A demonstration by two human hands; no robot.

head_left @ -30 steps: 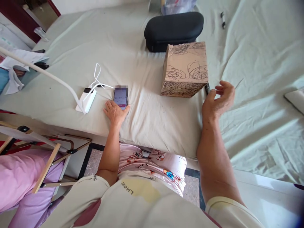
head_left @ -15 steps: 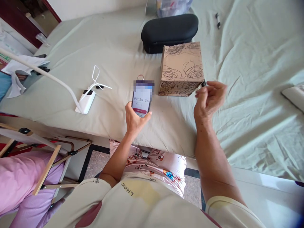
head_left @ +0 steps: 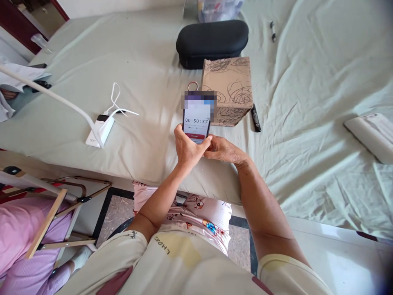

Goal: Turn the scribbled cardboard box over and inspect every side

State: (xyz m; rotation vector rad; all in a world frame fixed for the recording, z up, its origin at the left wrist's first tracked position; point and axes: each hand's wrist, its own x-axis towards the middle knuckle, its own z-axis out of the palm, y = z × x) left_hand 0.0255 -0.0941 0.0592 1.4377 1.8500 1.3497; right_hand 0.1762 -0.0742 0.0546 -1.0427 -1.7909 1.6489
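Observation:
My left hand (head_left: 189, 146) is closed around the lower part of a smartphone (head_left: 197, 112), which shows a timer reading 00:50:37 and a red button. A ring (head_left: 193, 86) sticks out past the phone's top edge. At the phone's lower right corner, my right hand (head_left: 222, 150) has its fingers curled against it, close to the left thumb; its fingertips are partly hidden. Behind the phone stands a cardboard box (head_left: 227, 84) covered in black scribbled loops. A black marker (head_left: 256, 119) lies along the box's right side.
Beyond the box is a black zip case (head_left: 211, 41), with a clear plastic container (head_left: 219, 9) behind it. A white power bank (head_left: 100, 130) with a cable lies left on the sheet. A pen (head_left: 272, 32) and a white object (head_left: 373, 135) lie right. Another person sits at lower left.
My right hand has left the marker beside the box and moved left to the phone. My left hand has brought the phone right, in front of the box. The timer advanced one second.

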